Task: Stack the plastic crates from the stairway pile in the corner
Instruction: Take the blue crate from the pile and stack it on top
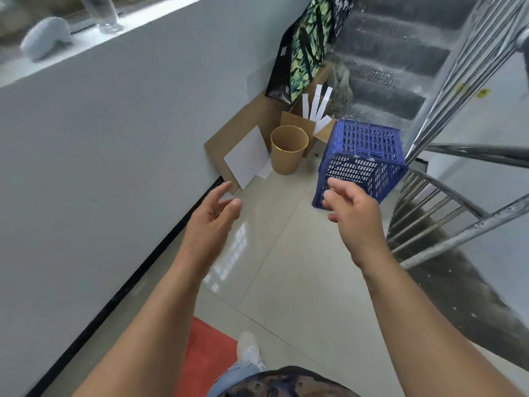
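A blue perforated plastic crate stack (363, 159) stands on the tiled floor at the foot of the metal stairs, bottom side up. My right hand (353, 209) hovers just in front of its near lower corner, fingers apart and empty, not touching it. My left hand (213, 216) is held out over the floor to the left of the crates, fingers spread, holding nothing.
A brown paper bucket (288, 149), flat cardboard (229, 138) with white sheets and an open box (303, 121) fill the corner by the grey wall. A patterned bag (306, 50) leans behind them. A metal stair railing (458, 224) runs on the right. A red mat (206, 353) lies by my shoe.
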`<state>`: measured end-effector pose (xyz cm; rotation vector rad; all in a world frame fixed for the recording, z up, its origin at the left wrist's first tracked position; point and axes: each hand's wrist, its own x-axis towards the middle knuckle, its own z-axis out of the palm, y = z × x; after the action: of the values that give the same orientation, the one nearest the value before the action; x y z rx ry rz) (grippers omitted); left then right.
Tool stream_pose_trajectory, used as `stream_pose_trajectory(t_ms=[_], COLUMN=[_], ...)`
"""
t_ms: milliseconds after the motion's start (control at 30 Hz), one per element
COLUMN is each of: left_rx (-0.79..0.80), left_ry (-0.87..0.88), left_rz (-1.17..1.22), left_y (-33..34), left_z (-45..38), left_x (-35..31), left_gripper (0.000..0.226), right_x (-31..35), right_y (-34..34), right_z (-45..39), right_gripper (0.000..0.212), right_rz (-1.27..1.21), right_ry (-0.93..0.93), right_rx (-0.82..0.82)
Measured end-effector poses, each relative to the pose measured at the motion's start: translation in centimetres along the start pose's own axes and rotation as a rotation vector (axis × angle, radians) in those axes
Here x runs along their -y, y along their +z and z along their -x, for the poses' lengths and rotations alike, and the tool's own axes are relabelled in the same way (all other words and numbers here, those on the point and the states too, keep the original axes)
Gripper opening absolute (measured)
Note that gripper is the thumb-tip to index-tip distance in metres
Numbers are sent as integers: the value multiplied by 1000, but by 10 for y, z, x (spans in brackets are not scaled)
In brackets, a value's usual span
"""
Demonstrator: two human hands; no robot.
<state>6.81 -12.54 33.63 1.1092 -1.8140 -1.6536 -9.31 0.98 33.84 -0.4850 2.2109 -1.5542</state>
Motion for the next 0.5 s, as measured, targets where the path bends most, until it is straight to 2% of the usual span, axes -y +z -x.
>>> stream_pose_trajectory(t_ms=[133,233,333,500], left_rx=[87,135,159,123], left_ry=[13,0,-11,5], left_rz=[-25,-37,-43,-56], left_y=[29,62,98,157], left_z=[-51,-78,-97,-129], left_x=[-15,-19,-26,-45], left_gripper=[33,29,34,28], right_x=[-1,-8,-15,-24], right_y=[-10,-27,-52,-104], right_z=[-40,-65,-90,-147], right_gripper=[31,16,24,40], right_rz=[-4,-17,-55,-86], right_ry=[26,60,96,101], right_rx=[-83,-127,-178,-204])
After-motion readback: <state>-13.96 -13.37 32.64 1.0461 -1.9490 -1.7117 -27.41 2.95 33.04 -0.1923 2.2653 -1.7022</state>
